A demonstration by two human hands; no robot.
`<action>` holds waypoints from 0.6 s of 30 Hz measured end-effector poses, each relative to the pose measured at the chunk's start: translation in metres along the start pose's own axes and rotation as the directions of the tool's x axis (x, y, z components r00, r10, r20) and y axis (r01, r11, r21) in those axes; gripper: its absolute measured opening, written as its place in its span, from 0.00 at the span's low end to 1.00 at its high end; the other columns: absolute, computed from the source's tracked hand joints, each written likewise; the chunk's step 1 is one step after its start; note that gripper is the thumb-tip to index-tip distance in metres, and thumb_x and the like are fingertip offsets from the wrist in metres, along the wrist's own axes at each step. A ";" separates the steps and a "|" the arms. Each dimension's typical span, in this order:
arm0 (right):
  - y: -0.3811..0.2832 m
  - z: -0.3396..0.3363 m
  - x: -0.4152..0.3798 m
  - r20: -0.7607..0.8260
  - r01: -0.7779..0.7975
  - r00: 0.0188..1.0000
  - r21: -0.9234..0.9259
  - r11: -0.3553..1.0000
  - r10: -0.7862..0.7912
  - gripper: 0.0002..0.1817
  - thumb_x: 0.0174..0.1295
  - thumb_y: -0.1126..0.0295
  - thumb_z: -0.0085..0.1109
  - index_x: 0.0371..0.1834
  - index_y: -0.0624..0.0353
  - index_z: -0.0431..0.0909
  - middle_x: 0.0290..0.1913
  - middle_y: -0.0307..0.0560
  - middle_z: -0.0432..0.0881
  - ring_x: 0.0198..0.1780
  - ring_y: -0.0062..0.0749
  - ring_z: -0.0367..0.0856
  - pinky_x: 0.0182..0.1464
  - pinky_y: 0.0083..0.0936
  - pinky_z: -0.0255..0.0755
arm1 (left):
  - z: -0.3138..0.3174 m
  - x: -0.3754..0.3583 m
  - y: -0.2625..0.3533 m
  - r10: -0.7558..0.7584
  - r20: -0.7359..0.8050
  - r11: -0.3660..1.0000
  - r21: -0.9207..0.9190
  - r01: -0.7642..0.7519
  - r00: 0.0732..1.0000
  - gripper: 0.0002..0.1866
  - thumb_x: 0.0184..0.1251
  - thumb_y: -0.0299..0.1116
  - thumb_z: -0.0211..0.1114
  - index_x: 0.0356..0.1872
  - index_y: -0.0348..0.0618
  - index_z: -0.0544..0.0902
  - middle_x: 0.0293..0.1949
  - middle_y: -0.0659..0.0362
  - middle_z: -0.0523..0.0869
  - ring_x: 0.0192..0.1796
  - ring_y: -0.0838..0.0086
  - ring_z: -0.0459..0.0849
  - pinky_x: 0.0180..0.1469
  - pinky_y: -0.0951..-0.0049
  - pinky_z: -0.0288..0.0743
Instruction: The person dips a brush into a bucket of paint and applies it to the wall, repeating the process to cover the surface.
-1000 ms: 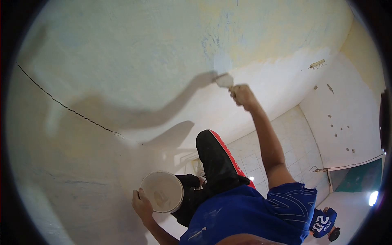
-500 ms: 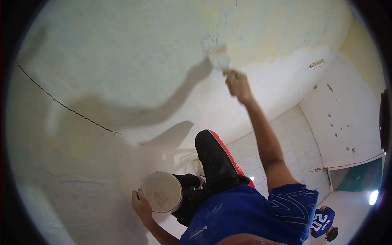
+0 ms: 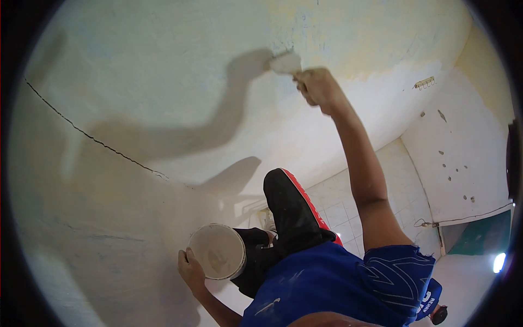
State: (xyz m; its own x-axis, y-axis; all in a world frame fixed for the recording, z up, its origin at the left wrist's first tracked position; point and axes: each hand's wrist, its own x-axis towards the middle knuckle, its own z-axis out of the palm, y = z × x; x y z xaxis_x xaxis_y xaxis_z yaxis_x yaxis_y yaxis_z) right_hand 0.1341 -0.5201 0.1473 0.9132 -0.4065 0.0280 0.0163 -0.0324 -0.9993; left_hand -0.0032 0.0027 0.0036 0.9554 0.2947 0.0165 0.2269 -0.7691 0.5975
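My right hand is closed around the handle of a wide paintbrush. Its head, coated in white, is at the wall, among bluish and yellowish patches above a whiter area. Lower down, my left hand grips the rim of a round white bucket, thumb over the edge. Some pale material lies in the bottom of the bucket, which is tilted towards me.
A dark crack runs along the wall at left. A hook rack hangs at upper right. My bent knee is near the wall, above a tiled floor. Another person in blue is behind me, lower right.
My right hand has moved up, and the brush has turned, its head now pointing left and slightly higher on the wall. The left hand still holds the bucket, almost unmoved.
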 end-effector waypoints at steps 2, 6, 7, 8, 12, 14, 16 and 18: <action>-0.037 0.005 -0.012 0.018 0.040 0.999 -0.002 0.999 -0.040 0.15 0.79 0.66 0.49 0.42 0.68 0.78 0.20 0.31 0.69 0.14 0.12 0.56 0.15 0.18 0.47 | 0.004 0.002 -0.003 0.051 -0.048 0.998 -0.025 -0.052 0.998 0.20 0.79 0.39 0.54 0.29 0.31 0.68 0.23 0.45 0.69 0.27 0.59 0.66 0.34 0.55 0.64; -0.046 0.016 -0.018 -0.072 0.289 0.956 0.090 0.953 -0.284 0.16 0.80 0.64 0.48 0.45 0.69 0.78 0.21 0.30 0.68 0.15 0.10 0.56 0.15 0.16 0.48 | 0.003 0.004 0.001 0.050 -0.019 0.998 -0.033 -0.051 0.999 0.20 0.79 0.39 0.54 0.29 0.31 0.68 0.23 0.46 0.68 0.27 0.59 0.65 0.34 0.55 0.64; -0.023 0.017 -0.008 -0.095 0.289 0.955 0.069 0.955 -0.282 0.17 0.79 0.63 0.50 0.43 0.69 0.79 0.21 0.33 0.70 0.16 0.13 0.59 0.16 0.19 0.53 | 0.003 0.004 0.002 0.045 -0.017 0.999 -0.024 -0.046 0.999 0.20 0.79 0.39 0.54 0.29 0.31 0.68 0.23 0.46 0.68 0.27 0.60 0.65 0.35 0.55 0.64; 0.003 0.019 0.001 -0.120 0.290 0.952 0.048 0.956 -0.283 0.18 0.77 0.62 0.52 0.41 0.69 0.80 0.22 0.35 0.72 0.17 0.15 0.63 0.17 0.21 0.58 | 0.002 0.004 0.002 0.042 -0.016 0.999 -0.017 -0.043 0.999 0.20 0.79 0.39 0.54 0.29 0.31 0.68 0.23 0.46 0.68 0.27 0.60 0.65 0.35 0.55 0.64; 0.123 0.026 -0.004 -0.090 0.125 0.990 0.168 0.978 -0.111 0.21 0.78 0.58 0.52 0.40 0.69 0.80 0.19 0.35 0.70 0.14 0.16 0.63 0.14 0.23 0.57 | 0.004 0.005 0.001 0.043 -0.027 0.998 -0.046 -0.045 0.999 0.20 0.79 0.39 0.54 0.29 0.31 0.68 0.24 0.46 0.68 0.28 0.60 0.65 0.35 0.55 0.64; 0.168 0.025 -0.015 -0.057 0.026 0.998 0.253 0.967 -0.012 0.18 0.78 0.60 0.52 0.40 0.67 0.79 0.18 0.34 0.68 0.13 0.15 0.60 0.13 0.22 0.53 | 0.004 0.002 0.001 0.040 -0.039 0.999 -0.019 -0.040 0.998 0.20 0.79 0.39 0.54 0.29 0.32 0.68 0.24 0.46 0.68 0.28 0.60 0.65 0.35 0.56 0.64; 0.179 0.023 -0.024 -0.024 -0.284 0.953 0.286 0.915 0.303 0.17 0.77 0.62 0.52 0.33 0.65 0.78 0.17 0.33 0.67 0.13 0.17 0.60 0.13 0.22 0.53 | 0.004 0.003 -0.004 0.054 -0.037 0.998 -0.021 -0.055 0.998 0.20 0.79 0.39 0.54 0.29 0.32 0.68 0.23 0.46 0.67 0.28 0.61 0.64 0.35 0.56 0.64; 0.172 0.013 -0.014 0.006 -0.308 0.949 0.230 0.923 0.316 0.17 0.75 0.63 0.52 0.30 0.62 0.77 0.17 0.33 0.67 0.13 0.18 0.60 0.13 0.23 0.54 | 0.004 0.005 -0.004 0.070 -0.035 0.997 -0.029 -0.071 0.997 0.20 0.79 0.39 0.54 0.29 0.32 0.68 0.23 0.47 0.67 0.27 0.61 0.63 0.34 0.56 0.63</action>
State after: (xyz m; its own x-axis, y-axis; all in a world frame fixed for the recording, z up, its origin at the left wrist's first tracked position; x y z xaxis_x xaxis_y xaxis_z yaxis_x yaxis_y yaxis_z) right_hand 0.1295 -0.5080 -0.0256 0.8740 -0.3908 -0.2889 -0.1730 0.3053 -0.9364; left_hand 0.0012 0.0051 -0.0021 0.9618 0.2597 0.0862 0.1528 -0.7711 0.6181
